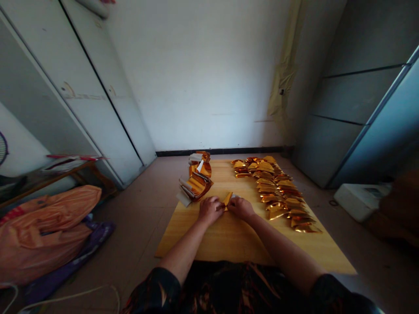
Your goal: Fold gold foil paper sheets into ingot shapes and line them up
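Head view: folded gold foil [228,199]

Two hands [211,210], one gold foil piece [227,201], two foil stacks [196,185], one board [229,244], dozens folded pieces [275,192].

No wording is legible anywhere; the white box [355,204] at right perhaps bears a printed label [376,191], too blurred to read.

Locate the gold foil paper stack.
Head view: the stack sits at the wooden board's far left corner, just beyond the left hand, left of the folded foil pieces.
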Tool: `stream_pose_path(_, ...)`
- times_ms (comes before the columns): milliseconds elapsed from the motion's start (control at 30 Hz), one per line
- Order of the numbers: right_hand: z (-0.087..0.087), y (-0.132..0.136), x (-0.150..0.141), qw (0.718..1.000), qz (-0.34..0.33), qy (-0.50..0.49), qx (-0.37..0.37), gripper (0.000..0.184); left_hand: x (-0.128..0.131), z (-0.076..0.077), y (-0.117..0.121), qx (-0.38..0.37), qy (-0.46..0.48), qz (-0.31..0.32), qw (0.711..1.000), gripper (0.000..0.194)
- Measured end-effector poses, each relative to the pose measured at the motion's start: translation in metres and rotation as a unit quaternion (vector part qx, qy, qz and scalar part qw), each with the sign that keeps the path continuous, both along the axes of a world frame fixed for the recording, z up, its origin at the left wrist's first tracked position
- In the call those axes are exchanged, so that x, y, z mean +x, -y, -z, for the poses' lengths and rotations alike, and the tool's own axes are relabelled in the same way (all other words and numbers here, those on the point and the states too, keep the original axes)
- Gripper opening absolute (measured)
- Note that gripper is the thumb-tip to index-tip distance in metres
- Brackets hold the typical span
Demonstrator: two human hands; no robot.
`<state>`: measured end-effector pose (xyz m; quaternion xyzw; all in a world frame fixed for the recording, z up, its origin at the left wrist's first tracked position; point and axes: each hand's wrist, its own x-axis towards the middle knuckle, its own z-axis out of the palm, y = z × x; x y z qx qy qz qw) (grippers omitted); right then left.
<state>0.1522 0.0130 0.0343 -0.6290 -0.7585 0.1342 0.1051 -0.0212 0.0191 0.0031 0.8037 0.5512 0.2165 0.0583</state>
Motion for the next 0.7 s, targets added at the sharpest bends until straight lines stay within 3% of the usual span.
stream_pose_path(700,-0.004,-0.002,-0.013,0.999,0.024,0.036,-0.015,0.026,-0.001,-0.002,0.004,0.013,-0.023,0.013,1.000,0.020)
